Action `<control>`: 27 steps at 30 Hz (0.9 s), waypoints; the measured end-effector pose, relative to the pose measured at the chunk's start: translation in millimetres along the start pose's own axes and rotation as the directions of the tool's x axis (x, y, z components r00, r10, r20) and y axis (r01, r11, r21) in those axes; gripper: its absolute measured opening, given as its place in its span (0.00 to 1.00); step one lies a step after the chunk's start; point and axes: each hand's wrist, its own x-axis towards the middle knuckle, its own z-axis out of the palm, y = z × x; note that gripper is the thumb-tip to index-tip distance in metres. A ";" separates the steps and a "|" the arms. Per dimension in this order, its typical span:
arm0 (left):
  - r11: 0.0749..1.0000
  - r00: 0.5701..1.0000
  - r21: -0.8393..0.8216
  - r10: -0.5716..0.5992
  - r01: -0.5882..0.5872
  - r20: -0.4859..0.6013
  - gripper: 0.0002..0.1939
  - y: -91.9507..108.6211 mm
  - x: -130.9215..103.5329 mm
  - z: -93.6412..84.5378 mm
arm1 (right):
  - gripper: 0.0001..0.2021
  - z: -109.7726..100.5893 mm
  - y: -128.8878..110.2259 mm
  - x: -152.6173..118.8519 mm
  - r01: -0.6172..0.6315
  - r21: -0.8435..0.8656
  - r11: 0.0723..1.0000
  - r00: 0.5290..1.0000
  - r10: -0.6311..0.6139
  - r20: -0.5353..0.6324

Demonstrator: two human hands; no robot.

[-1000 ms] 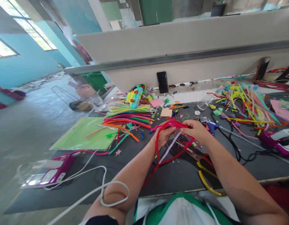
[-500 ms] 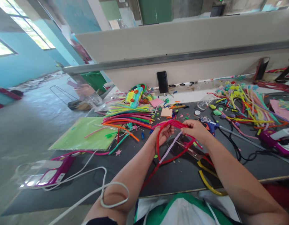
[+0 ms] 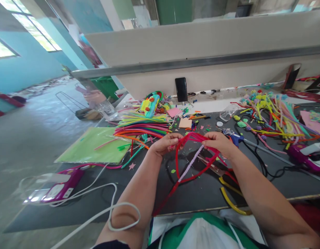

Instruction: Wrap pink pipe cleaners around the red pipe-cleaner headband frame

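Note:
A loop of red pipe cleaners [image 3: 197, 177] hangs between my two hands above the dark table. My left hand [image 3: 168, 143] pinches the upper left part of the loop, where red and pink strands run together. At the upper right of the loop, my right hand [image 3: 217, 142] is closed on the strands. A lilac pipe cleaner [image 3: 191, 163] slants down from near my right fingers to the bottom of the loop. One long red strand trails down left toward the table edge. Scissors with yellow and red handles [image 3: 231, 186] lie beneath my right forearm.
Bundled pipe cleaners [image 3: 141, 128] and a green sheet pack [image 3: 93, 145] lie left. A phone [image 3: 181, 89] leans on the partition. Right are a blue glue gun [image 3: 236, 139], black cables and a heap of pipe cleaners [image 3: 276, 117]. A white cable [image 3: 113, 207] crosses my left arm.
My left hand has moved left and turned, its fingers now closed on the upper left of the loop. The loop has shifted slightly right. My right hand keeps its grip.

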 end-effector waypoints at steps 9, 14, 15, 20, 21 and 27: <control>0.991 0.991 0.136 0.000 0.018 -0.131 0.13 8.2 0.4 2.7 | 0.08 2.3 -1.4 -2.0 -0.014 -0.037 0.999 1.000 0.015 0.022; 0.982 0.990 0.183 -0.015 0.041 -0.138 0.13 7.3 1.6 9.0 | 0.08 0.0 0.3 -2.5 0.034 -0.078 0.996 0.999 -0.033 0.019; 0.981 0.990 0.191 -0.006 0.034 -0.142 0.13 7.3 1.3 8.0 | 0.08 -0.4 0.6 -2.3 0.039 -0.085 0.996 0.999 -0.038 0.021; 0.989 0.962 0.148 0.037 0.004 -0.269 0.13 1.3 6.2 1.7 | 0.08 0.0 1.6 -1.4 0.047 -0.072 0.996 0.998 -0.044 0.046; 0.994 0.948 0.112 0.049 -0.014 -0.314 0.13 -1.2 8.5 2.3 | 0.08 0.7 1.6 -1.3 0.045 -0.066 0.997 0.998 -0.042 0.049; 0.966 0.920 -0.188 0.096 -0.178 -0.380 0.17 -14.9 20.0 19.3 | 0.06 5.0 0.9 -0.1 0.010 -0.076 0.997 0.998 -0.006 0.056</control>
